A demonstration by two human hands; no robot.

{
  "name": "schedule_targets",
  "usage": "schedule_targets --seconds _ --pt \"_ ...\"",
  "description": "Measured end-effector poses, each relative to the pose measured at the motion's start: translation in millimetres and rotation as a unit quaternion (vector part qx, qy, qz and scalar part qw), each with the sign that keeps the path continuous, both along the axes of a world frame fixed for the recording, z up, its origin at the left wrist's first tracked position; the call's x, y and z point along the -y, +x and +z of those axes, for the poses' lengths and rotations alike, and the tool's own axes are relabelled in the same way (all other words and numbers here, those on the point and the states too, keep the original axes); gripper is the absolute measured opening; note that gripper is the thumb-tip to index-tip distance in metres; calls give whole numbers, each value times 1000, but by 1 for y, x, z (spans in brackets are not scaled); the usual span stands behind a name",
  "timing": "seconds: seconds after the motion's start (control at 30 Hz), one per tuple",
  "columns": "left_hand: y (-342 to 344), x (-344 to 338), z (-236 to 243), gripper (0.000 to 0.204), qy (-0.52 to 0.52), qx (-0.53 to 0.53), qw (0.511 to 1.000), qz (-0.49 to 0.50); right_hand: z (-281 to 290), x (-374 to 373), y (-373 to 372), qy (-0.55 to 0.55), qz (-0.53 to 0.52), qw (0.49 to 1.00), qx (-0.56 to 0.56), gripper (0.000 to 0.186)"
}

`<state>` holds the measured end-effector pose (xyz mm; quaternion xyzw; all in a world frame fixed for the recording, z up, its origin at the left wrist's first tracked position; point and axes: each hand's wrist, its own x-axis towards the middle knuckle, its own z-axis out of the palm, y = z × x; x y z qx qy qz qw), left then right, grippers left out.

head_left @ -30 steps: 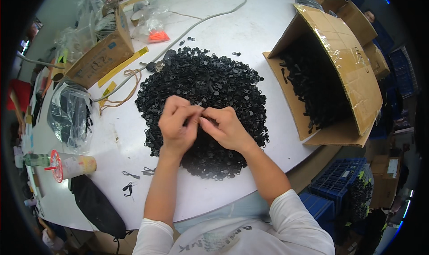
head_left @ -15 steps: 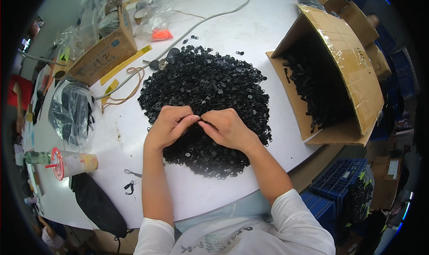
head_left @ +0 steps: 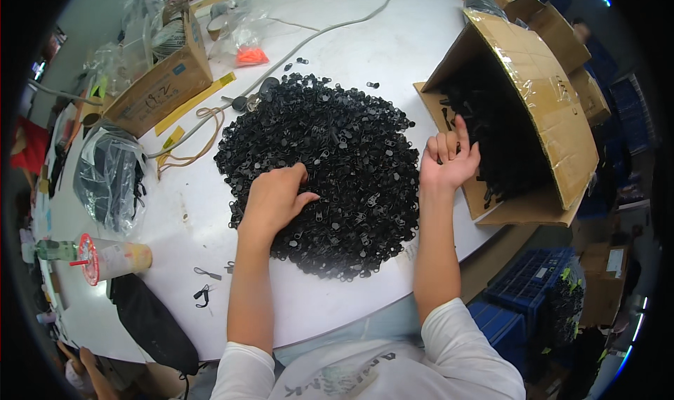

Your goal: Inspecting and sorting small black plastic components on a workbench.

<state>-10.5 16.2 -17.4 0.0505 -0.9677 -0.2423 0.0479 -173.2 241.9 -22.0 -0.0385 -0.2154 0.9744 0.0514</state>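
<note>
A large heap of small black zipper sliders (head_left: 330,168) covers the middle of the white table (head_left: 365,56). My left hand (head_left: 274,200) rests on the heap's near left side, fingers curled down into the pieces. My right hand (head_left: 449,160) is raised at the heap's right edge, fingers spread and empty, at the mouth of a cardboard box (head_left: 540,112) lying on its side. Black parts (head_left: 491,133) fill the inside of that box.
A second cardboard box (head_left: 158,81) stands at the back left beside plastic bags (head_left: 109,172). A lidded drink cup (head_left: 112,258) and a black pouch (head_left: 151,323) lie near the left edge. A grey cable (head_left: 330,31) crosses the table. Blue crates (head_left: 533,288) sit under the right side.
Both hands were together over the heap's middle, working one small piece. Now they are apart: my right hand has swung right to the box mouth and opened, my left has dropped onto the heap.
</note>
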Motion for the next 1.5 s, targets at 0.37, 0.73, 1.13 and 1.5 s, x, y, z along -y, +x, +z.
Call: schedule_targets --seconds 0.37,0.73,1.13,1.5 --pt "1 4 2 17 56 -31 998 -18 -1 42 41 536 173 804 -192 28" --pt "5 7 26 10 182 -58 980 -49 7 46 54 581 244 721 -287 22" --pt "4 6 19 12 137 -64 988 -9 10 47 60 532 285 693 -395 8" --pt "1 13 16 12 329 -197 917 -114 4 59 67 560 177 656 -474 7"
